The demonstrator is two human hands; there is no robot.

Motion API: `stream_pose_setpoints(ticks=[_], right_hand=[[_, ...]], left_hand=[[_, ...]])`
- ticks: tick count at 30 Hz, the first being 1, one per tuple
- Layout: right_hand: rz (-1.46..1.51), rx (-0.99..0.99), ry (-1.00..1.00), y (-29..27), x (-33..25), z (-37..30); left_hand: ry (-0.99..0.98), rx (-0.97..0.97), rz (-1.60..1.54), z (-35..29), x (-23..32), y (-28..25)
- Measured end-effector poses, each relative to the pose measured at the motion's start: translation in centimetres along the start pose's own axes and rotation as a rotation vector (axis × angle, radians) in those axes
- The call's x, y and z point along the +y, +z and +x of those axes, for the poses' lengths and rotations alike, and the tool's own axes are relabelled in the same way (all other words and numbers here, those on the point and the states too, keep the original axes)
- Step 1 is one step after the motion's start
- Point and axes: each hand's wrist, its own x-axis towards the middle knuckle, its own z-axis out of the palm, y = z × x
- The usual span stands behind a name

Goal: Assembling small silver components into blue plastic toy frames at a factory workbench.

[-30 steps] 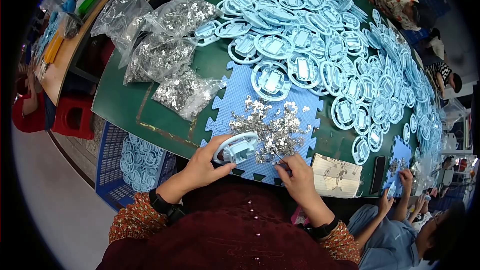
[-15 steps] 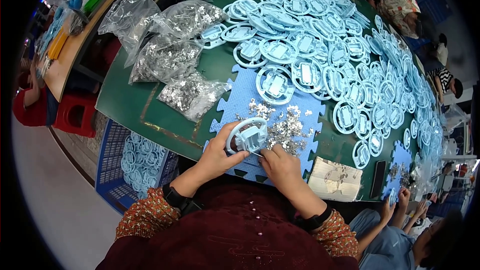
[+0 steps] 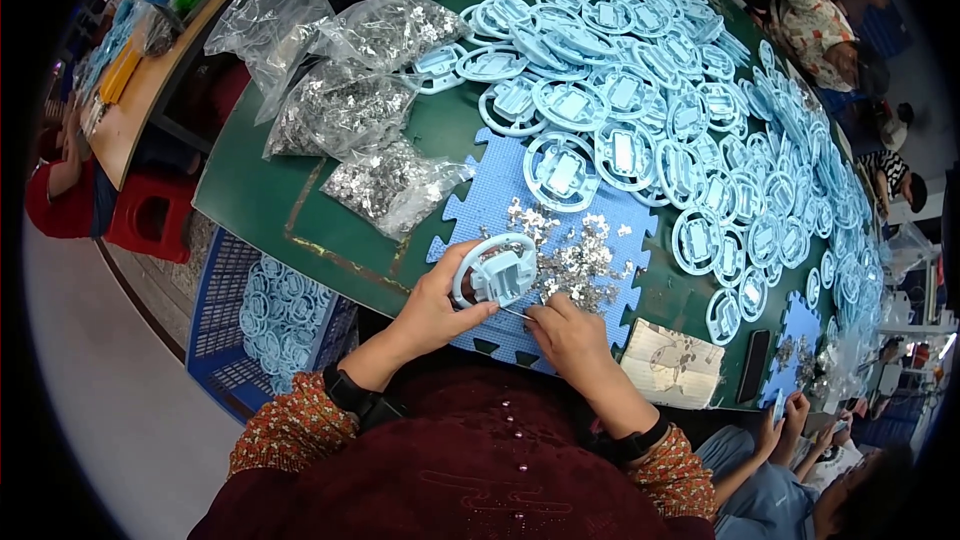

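My left hand (image 3: 440,298) is closed around the rim of a light-blue plastic steering-wheel-shaped part (image 3: 503,278), tilted up above the mat. Between the pinched fingers of my right hand (image 3: 572,338) is a thin metal tool (image 3: 516,313); its far end reaches the lower edge of the part, and its tip is hidden there. Small silvery metal pieces (image 3: 582,258) lie loose on the blue foam mat (image 3: 500,165) just beyond my hands. Another light-blue wheel part (image 3: 561,171) rests at the mat's far side.
A large heap of similar blue parts (image 3: 625,90) covers the table's far and right side. Clear bags of metal pieces (image 3: 345,105) stand at left. A cardboard piece (image 3: 672,365) and dark phone (image 3: 755,365) lie at right. A blue crate (image 3: 225,325) holds more parts. A co-worker (image 3: 765,480) sits at right.
My right hand has drawn back slightly to the right, and more of the metal tool shows. My left hand holds the wheel part almost unchanged. The whole view has shifted slightly.
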Motion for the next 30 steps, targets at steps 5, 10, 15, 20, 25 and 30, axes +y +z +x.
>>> stream_pose_setpoints(ticks=[5, 10, 15, 20, 25, 30], right_hand=[[0.213, 0.067, 0.073, -0.6, 0.0, 0.2], [0.181, 0.005, -0.052, -2.3, -1.4, 2.4], [0.088, -0.115, -0.143, -3.2, -1.4, 3.7], [0.018, -0.181, -0.18, -3.5, -1.6, 4.5], [0.034, -0.136, -0.164, -2.9, -1.2, 4.4], [0.048, -0.176, -0.162, -3.5, -1.3, 4.6]], left_hand=[[-0.007, -0.011, 0.031, 0.0, 0.1, 0.0], [0.038, -0.033, 0.175, -0.1, 1.4, 0.0], [0.081, -0.067, 0.178, 0.4, 1.2, 0.0], [0.06, -0.094, 0.169, 0.6, 1.4, -0.1], [0.068, -0.064, 0.166, 0.7, 0.7, -0.1], [0.029, -0.093, 0.131, 0.9, 1.1, -0.1]])
